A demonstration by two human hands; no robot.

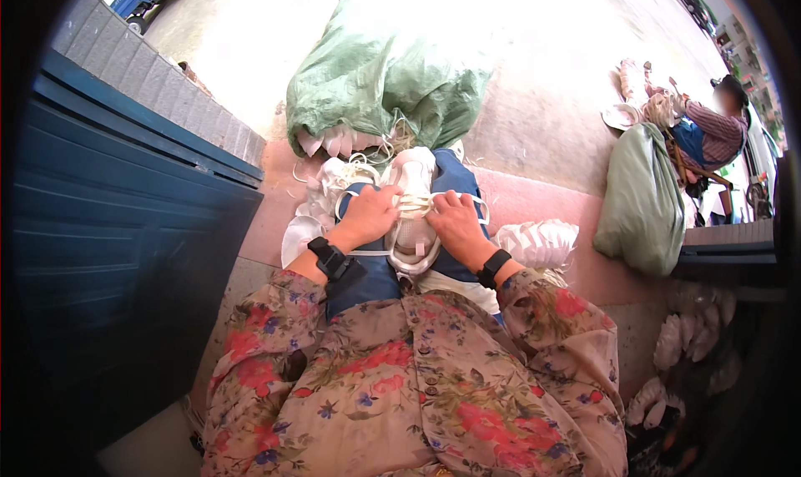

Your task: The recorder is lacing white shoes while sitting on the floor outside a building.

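A white sneaker (410, 170) lies lengthwise on my lap, between my blue-clad thighs. White shoelace (414, 203) crosses its middle, and loops of it stretch out past both of my hands. At the shoe's left side my left hand (367, 218) is closed, its fingers pinching the lace close to the eyelets. Opposite it, my right hand (459, 225) is also closed on the lace, fingertips against the shoe's right edge. The exact grip under the fingers is partly hidden. Beside my left knee rests a pile of white shoe pieces (321, 200) with loose laces.
A big green sack (384, 76) of white pieces stands just ahead. Stacked white pieces (538, 242) lie by my right knee. Farther right are another green sack (641, 197) and a seated person (713, 135). A dark blue door (125, 235) borders my left.
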